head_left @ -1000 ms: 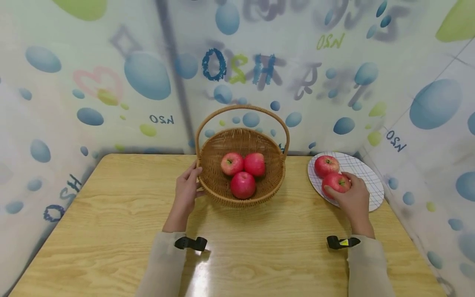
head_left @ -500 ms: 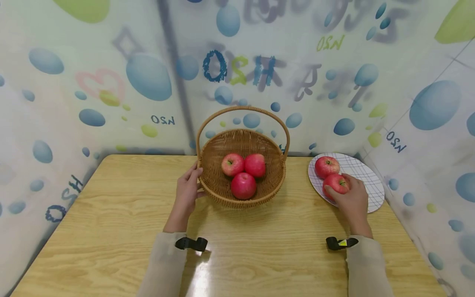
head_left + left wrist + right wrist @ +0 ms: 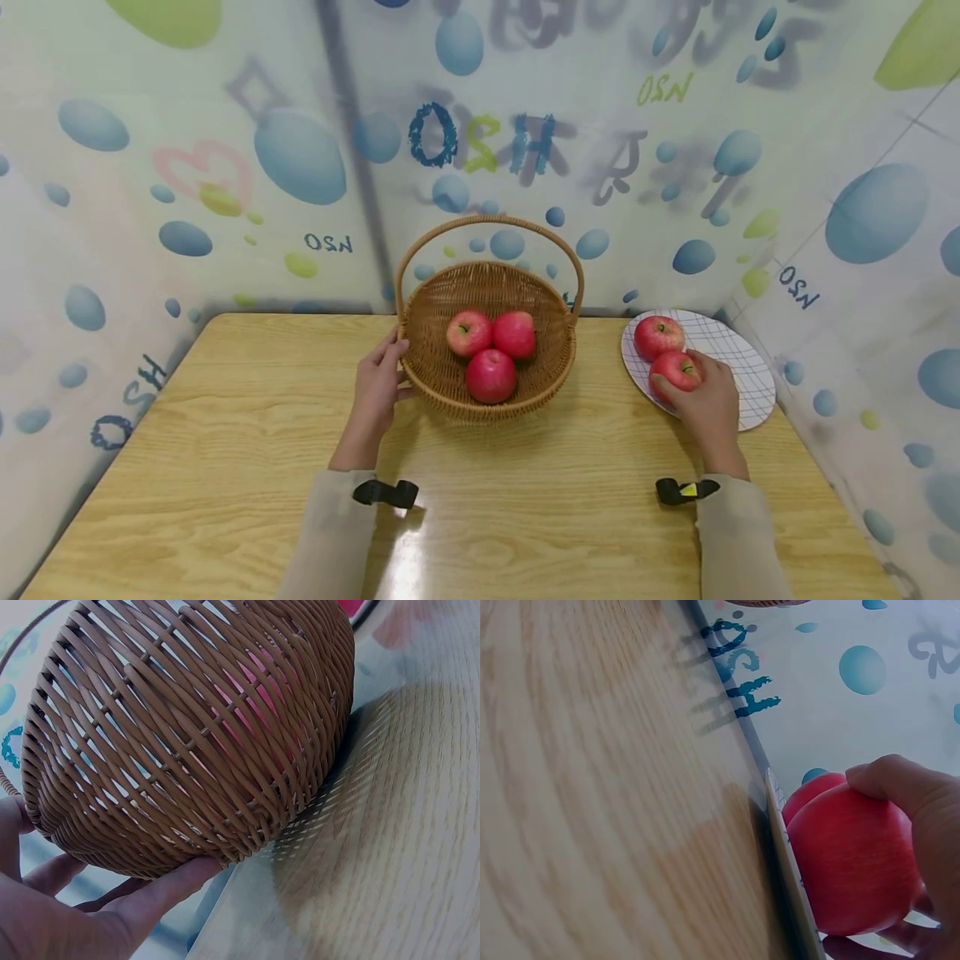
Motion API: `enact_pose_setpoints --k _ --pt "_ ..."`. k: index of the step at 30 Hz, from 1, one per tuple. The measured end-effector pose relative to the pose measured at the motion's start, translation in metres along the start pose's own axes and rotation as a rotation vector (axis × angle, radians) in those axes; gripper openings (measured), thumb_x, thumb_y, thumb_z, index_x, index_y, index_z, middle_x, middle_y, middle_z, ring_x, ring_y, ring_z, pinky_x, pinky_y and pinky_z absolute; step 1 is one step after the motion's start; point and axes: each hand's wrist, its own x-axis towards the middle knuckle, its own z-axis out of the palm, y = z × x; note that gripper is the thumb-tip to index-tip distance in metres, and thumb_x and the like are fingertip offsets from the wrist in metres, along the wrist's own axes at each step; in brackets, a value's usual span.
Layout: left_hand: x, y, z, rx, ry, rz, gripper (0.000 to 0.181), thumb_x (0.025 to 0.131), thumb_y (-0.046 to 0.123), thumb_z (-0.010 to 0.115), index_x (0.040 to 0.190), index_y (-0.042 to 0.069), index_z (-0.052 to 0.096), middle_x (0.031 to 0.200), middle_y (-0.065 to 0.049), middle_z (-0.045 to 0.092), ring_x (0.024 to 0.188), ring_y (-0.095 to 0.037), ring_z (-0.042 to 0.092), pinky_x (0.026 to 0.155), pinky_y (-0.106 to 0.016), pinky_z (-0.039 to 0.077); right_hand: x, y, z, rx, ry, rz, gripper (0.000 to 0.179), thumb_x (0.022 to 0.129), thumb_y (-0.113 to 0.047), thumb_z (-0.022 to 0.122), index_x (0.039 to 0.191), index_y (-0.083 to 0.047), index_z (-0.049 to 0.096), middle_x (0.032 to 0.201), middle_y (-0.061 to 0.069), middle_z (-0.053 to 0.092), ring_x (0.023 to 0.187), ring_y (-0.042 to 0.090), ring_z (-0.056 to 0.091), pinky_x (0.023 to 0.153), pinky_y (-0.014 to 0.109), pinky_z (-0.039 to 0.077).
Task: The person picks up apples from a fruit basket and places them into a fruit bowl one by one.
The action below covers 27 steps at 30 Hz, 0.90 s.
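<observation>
In the head view my left hand [image 3: 377, 383] grips the left side of a brown wicker basket [image 3: 555, 367], its thumb over the rim. Seen in the left wrist view, fingers lie against the outside of the weave. Three red apples, the front one [image 3: 491, 377] among them, rest together inside the basket. On the right, my right hand [image 3: 712, 408] grips a red apple [image 3: 677, 368] on a white checked plate [image 3: 746, 375]. The right wrist view shows that apple [image 3: 851, 862] just by the plate's rim, thumb on top. Another apple [image 3: 659, 337] sits behind it, close against it.
Both the basket and the plate stand on a wooden table [image 3: 225, 467] near its back edge. A patterned wall [image 3: 637, 225] rises directly behind them, and another wall [image 3: 885, 333] runs close along the right of the plate.
My right hand has shifted very slightly left while keeping its grip on the apple. The left hand and the basket look the same.
</observation>
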Motion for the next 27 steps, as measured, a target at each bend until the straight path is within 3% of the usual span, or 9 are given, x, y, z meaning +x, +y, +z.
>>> enact_pose_setpoints --k 19,27 --pt "0.0 -0.001 -0.001 0.0 -0.005 0.009 0.051 0.106 0.034 0.047 0.156 0.031 0.04 0.157 -0.016 0.044 0.124 -0.044 0.06 0.062 -0.024 0.06 -0.001 0.003 0.001 0.017 0.039 -0.023 0.079 0.09 -0.047 0.072 0.147 0.001 0.048 0.14 0.029 0.05 0.128 0.045 0.047 0.107 0.062 0.043" --pt "0.0 0.0 0.0 -0.003 0.0 0.001 0.051 0.106 0.034 0.048 0.156 0.031 0.04 0.157 -0.016 0.044 0.124 -0.043 0.06 0.063 -0.025 0.061 -0.003 -0.009 -0.014 -0.007 0.086 -0.044 0.079 0.091 -0.054 0.067 0.149 -0.004 0.048 0.144 0.027 0.05 0.13 0.044 0.047 0.104 0.063 0.044"
